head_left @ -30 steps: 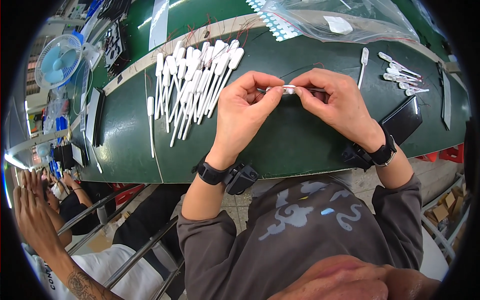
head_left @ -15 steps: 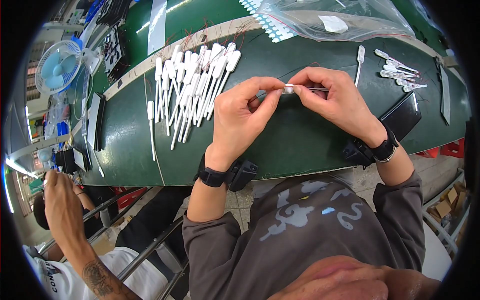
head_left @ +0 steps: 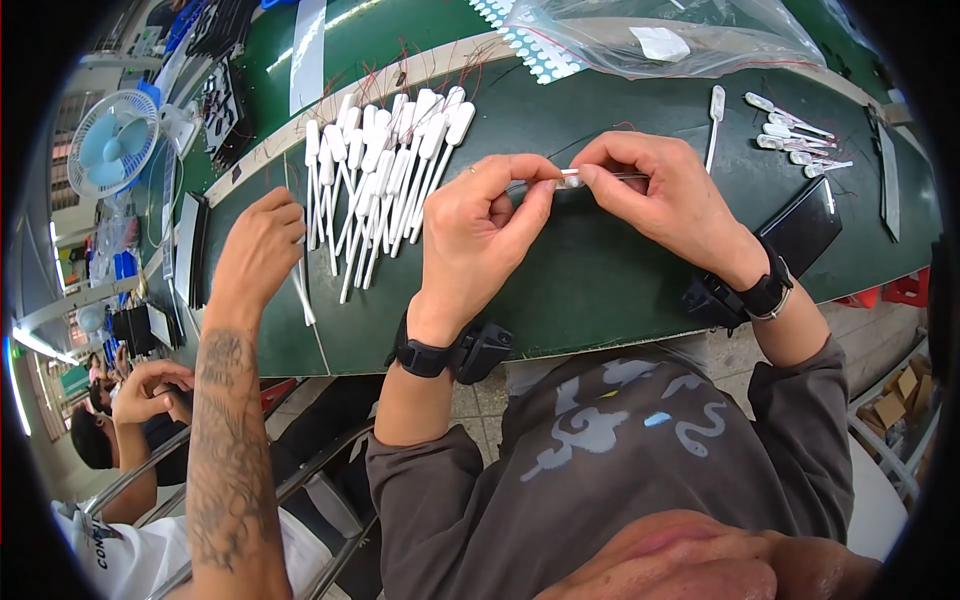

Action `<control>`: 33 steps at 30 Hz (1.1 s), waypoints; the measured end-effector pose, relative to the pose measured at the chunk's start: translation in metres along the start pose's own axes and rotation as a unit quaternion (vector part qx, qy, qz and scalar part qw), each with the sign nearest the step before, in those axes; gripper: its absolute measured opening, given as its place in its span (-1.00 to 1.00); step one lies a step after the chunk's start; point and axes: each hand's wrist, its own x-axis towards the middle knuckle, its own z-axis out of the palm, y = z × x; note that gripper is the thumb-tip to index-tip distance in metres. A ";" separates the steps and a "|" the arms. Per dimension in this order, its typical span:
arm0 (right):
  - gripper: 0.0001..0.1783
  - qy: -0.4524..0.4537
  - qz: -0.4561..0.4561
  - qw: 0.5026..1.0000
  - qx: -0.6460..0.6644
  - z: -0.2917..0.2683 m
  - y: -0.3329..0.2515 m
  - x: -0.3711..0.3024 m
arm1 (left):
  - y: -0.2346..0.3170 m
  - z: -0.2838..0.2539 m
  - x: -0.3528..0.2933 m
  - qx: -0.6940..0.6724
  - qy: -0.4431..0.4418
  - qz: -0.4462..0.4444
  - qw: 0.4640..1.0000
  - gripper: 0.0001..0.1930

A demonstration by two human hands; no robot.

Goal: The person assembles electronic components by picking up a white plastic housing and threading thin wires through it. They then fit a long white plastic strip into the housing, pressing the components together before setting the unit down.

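White plastic meets our fingertips above the green bench [head_left: 600, 290]: we pinch a small clear-and-white part [head_left: 570, 181] between thumb and forefinger of our left hand [head_left: 478, 235] and right hand [head_left: 655, 195], both clamped on it, a thin wire trailing right. Just left lies a heap of white sticks [head_left: 385, 175], where a co-worker's hand [head_left: 262, 245] reaches in.
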 end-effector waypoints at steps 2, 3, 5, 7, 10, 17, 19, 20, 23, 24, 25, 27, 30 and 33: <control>-0.86 -0.012 0.026 0.999 0.027 0.000 0.001 0.002 | 0.001 0.000 0.000 0.011 0.000 0.013 1.000 -0.90; -0.86 -0.013 0.026 0.999 0.027 0.000 0.002 0.002 | 0.001 0.000 -0.001 0.011 0.002 0.013 1.000 -0.90; -0.86 -0.012 0.024 1.000 0.013 -0.001 0.003 0.002 | 0.001 0.000 -0.001 -0.017 -0.015 -0.018 1.000 -0.88; -0.86 -0.014 0.022 1.000 0.005 -0.001 0.004 0.002 | 0.001 0.001 -0.002 -0.031 -0.021 -0.034 0.999 -0.87; -0.87 0.009 -0.016 1.000 -0.025 0.001 0.002 0.002 | 0.001 0.007 -0.001 -0.152 0.037 -0.081 0.984 -0.89; -0.88 -0.016 -0.017 0.999 -0.032 0.000 0.007 0.001 | -0.004 0.001 -0.004 -0.053 -0.020 -0.078 0.995 -0.86; -0.88 -0.032 -0.006 0.999 -0.031 0.000 0.008 0.002 | -0.005 0.002 -0.005 -0.045 -0.027 -0.076 0.996 -0.85; -0.88 -0.049 -0.006 0.999 -0.018 0.000 0.009 0.002 | -0.004 0.001 -0.004 -0.031 -0.040 -0.070 0.996 -0.85; -0.86 -0.080 -0.005 0.997 0.009 -0.003 0.007 0.004 | -0.002 0.003 -0.004 -0.003 -0.065 -0.058 0.996 -0.84; -0.85 -0.087 0.008 0.996 0.028 -0.005 0.005 0.004 | -0.002 0.004 -0.004 -0.037 -0.061 -0.060 0.996 -0.84; -0.84 -0.094 0.020 0.994 0.047 -0.008 0.003 0.005 | -0.002 0.006 -0.004 -0.070 -0.057 -0.062 0.994 -0.83; -0.82 -0.102 0.032 0.992 0.065 -0.009 0.002 0.004 | -0.001 0.007 -0.004 -0.104 -0.052 -0.063 0.991 -0.83; -0.81 -0.087 0.060 0.991 0.083 -0.008 0.002 0.004 | -0.001 0.007 -0.004 -0.163 -0.015 -0.087 0.983 -0.83; -0.81 -0.079 0.065 0.992 0.077 -0.007 0.003 0.005 | 0.000 -0.002 -0.002 -0.111 -0.050 -0.100 0.988 -0.80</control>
